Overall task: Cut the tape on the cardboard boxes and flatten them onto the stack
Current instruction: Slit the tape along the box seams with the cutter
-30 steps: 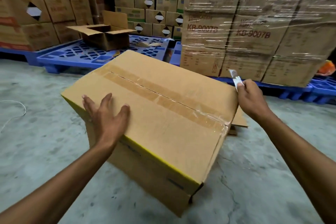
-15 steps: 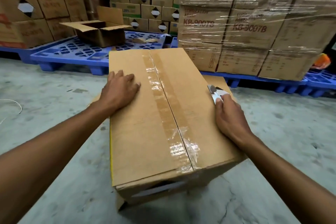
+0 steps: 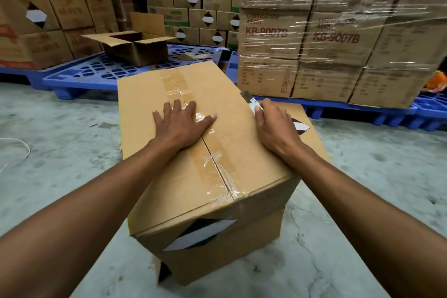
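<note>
- A sealed cardboard box point(image 3: 212, 152), matte brown and rectangular, is sitting in the middle of the view on a rough, mottled concrete floor point(image 3: 60, 164), with another piece of cardboard point(image 3: 304, 133) lying beneath it at the right.
- Glossy, wrinkled packing tape point(image 3: 208, 152) is running along the centre seam of the box top and curling over the near edge.
- The left hand point(image 3: 181, 126) is lying flat with fingers spread, pressing on the tape (palm down, right over the seam).
- The right hand point(image 3: 275, 128) is resting on the box's right edge, fingers curled and pinching a small cutter point(image 3: 251, 101) with a pale body and a dark tip.
- An open cardboard box point(image 3: 135, 46), flaps splayed, is sitting behind on a blue plastic pallet point(image 3: 79, 75) with a lattice top.
- Shiny stretch film is wrapping the stacked cartons point(image 3: 338, 31) at the right.
</note>
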Tool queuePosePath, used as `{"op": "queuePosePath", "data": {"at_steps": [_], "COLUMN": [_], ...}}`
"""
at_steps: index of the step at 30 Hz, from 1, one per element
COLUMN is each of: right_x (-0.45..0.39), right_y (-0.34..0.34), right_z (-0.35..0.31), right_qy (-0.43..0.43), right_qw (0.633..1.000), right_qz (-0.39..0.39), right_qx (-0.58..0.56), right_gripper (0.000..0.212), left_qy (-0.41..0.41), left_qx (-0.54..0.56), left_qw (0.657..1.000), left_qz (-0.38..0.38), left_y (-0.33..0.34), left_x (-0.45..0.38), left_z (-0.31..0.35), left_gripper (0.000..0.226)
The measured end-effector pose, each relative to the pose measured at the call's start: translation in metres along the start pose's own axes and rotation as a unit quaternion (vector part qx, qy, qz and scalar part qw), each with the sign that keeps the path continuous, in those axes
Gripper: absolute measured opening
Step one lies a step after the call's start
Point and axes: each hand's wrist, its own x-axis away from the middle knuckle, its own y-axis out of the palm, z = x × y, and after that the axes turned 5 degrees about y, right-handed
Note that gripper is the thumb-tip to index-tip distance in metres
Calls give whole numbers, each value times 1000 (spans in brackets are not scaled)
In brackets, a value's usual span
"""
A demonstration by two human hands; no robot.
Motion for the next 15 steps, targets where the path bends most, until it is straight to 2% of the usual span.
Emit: {"op": "queuePosePath", "data": {"at_steps": [3,8,12,15], "right_x": [-15,11,59,79], "right_y": [5,-17,-37,-40], "right_z": [-5,-13,-29,-42], "right_qy": [4,-28,-14,-36], "right_qw": [1000,997,990,980], "right_qz": [-6,40,-100,-137], "right_qx": [21,62,95,138], "right_gripper": [31,28,25,25], "left_qy": [-16,-11,-6,-9], "left_qx": [8,12,4,2], "left_qw": [1000,1000,1000,1000], "left_qz": [-6,0,-1,0], "left_y": [0,6,10,11], "left_x": [-8,-13,-18,-20], "left_z": [0,10,13,14], "left_gripper": [82,80,81,82]}}
